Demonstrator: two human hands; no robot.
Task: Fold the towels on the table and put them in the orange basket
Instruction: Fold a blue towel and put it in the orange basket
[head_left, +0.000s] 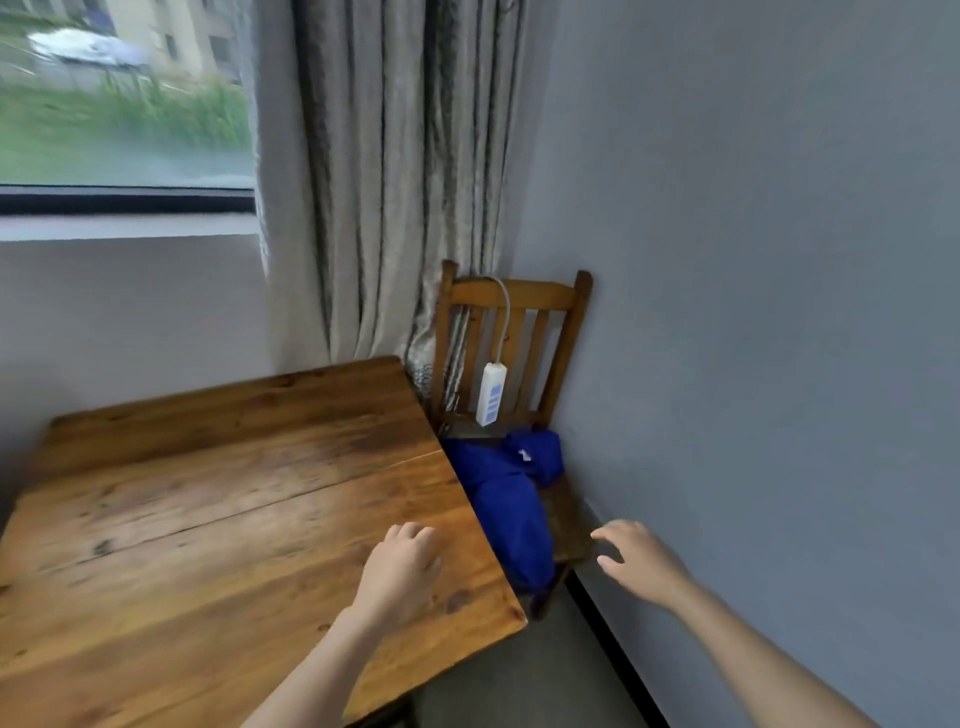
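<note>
**Blue cloth on the chair, both hands empty**

The blue cloth (511, 514), probably a towel, lies bunched on the seat of the chair (519, 293). It is at 3 o'clock from the table (208, 493) and partly hidden behind the table's edge. The orange basket is not in view.

The risk, as I judge it, is the narrow place. The cloth sits between the table edge and the wall, so if only one corner is grasped, the rest can slide to the floor. A white power strip (491, 394) hangs from the chair back at 12 o'clock from the cloth, with its lower end near the seat. An upward pull may catch it or its cable.

The left hand (402, 569) is over the table's near right corner, at 8 o'clock from the cloth. Its fingers are loosely bent and hold nothing; I cannot tell if it touches the wood. The right hand (641, 564), at 4 o'clock from the cloth, is in the air with fingers spread wide, also holding nothing.
</note>
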